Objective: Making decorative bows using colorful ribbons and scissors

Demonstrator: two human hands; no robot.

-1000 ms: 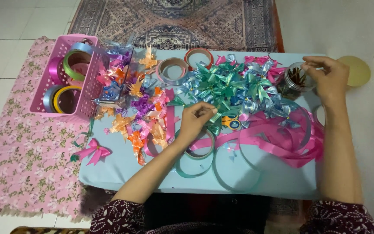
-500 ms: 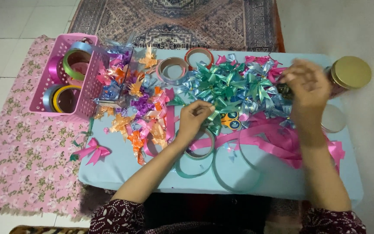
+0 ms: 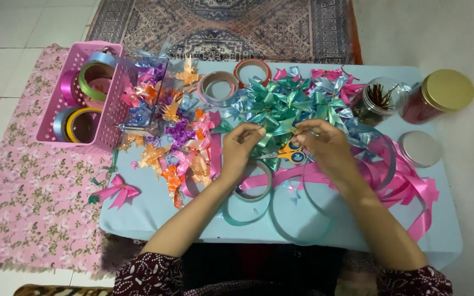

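Two hands are working over the light blue table (image 3: 138, 219), which is carrying a heap of ribbon bows. Both are meeting at the green bow (image 3: 278, 129) near the table's middle: the left hand (image 3: 240, 145) is pinching one side, and the right hand (image 3: 325, 143) is pinching the other. Yellow-handled scissors (image 3: 291, 154) are lying just beneath the hands.
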